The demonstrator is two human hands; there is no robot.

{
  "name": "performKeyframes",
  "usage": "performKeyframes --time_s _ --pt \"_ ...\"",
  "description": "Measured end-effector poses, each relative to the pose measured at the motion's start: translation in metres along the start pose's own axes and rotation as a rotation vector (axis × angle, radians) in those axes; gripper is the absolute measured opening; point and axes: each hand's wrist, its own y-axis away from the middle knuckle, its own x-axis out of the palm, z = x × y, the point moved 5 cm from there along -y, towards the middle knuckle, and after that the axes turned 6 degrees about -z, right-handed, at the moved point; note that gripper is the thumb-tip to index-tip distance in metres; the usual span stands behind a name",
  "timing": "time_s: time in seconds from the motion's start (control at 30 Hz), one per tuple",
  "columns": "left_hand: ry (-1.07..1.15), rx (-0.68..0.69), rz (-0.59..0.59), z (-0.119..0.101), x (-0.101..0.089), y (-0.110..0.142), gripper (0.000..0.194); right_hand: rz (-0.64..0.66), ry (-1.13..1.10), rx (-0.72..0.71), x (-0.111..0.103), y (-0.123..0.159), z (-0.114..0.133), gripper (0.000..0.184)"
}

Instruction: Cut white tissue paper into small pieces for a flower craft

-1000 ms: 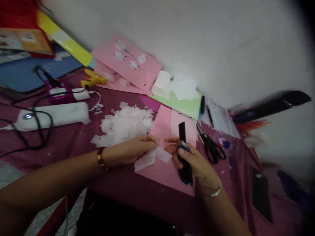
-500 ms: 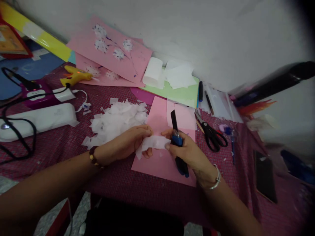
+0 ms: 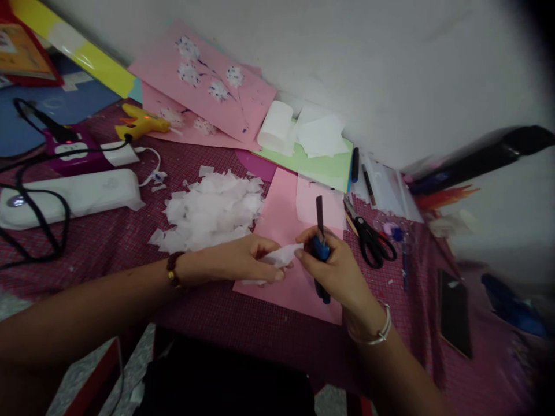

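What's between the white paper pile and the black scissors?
In the head view, a pink sheet, with the right hand holding a blue cutter over it.

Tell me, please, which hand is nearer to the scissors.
Right. The right hand, gripping the blue cutter, is a short way left of the scissors; the left hand is farther left, by the white paper pile's near edge.

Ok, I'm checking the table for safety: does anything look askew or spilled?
The cutter looks risky: its blade is bare while the right hand also pinches white paper. The glue gun lies sideways, its tip over a pink sheet. Scraps lie around the heap.
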Motion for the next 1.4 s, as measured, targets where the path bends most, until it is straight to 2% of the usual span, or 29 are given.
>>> performKeyframes --time_s 0.2,0.43,0.63,0.97,1.1,1.23,1.4 --pt "-0.093 -0.026 -0.042 0.001 -0.001 0.000 0.035 -0.007 0.093 -0.108 0.000 0.008 0.012 0.010" --pt "-0.045 -0.077 -0.119 0.004 0.000 -0.001 0.040 -0.078 0.195 -0.304 0.006 0.016 0.017 0.014" --pt "0.000 -0.037 -0.090 0.004 0.003 -0.001 0.045 -0.041 0.222 -0.389 0.015 0.016 0.021 0.012" --pt "0.045 -0.051 -0.083 0.007 0.003 0.001 0.030 0.061 0.239 -0.355 0.020 0.018 0.019 0.016" --pt "0.006 -0.014 0.014 0.001 0.004 0.004 0.014 0.071 0.199 -0.320 0.019 0.019 0.014 0.025" --pt "-0.031 0.027 0.031 -0.004 0.003 0.005 0.032 0.085 0.183 -0.326 0.017 0.019 0.014 0.030" --pt "0.163 0.037 -0.021 -0.003 0.003 0.003 0.051 0.096 0.119 -0.316 0.016 0.019 0.016 0.038"
